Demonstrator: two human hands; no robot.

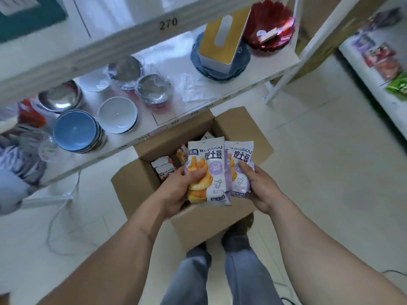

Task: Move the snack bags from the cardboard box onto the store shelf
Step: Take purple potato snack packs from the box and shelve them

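Head view: both hands were raised over an open cardboard box (193, 219) that sat on the tiled floor (308, 150), just near of the store shelf (171, 115). Left hand (182, 190) gripped a purple and white snack bag (207, 170), thumb curled across its front, fingers behind it. Right hand (257, 188) gripped a second snack bag (239, 164) of the same print, fingers wrapped round its right edge. The two bags were upright and overlapped, the left one in front. More snack bags (165, 167) lay inside the box on its left side, partly hidden by the held bags. Box flaps stood open, the far flaps close to the shelf edge. On the shelf: a stack of blue bowls (76, 130) at the left, a white bowl (117, 114) just right of it, metal bowls (59, 99) farther back, plastic-wrapped bowls (152, 90) in the middle, a blue dish (220, 62) with a yellow carton (222, 36) standing in it at far right, a red dish (271, 25) behind that. Another shelf with packets (383, 60) stood at the far right, blurred. The person's legs in jeans (220, 280) showed below the box.
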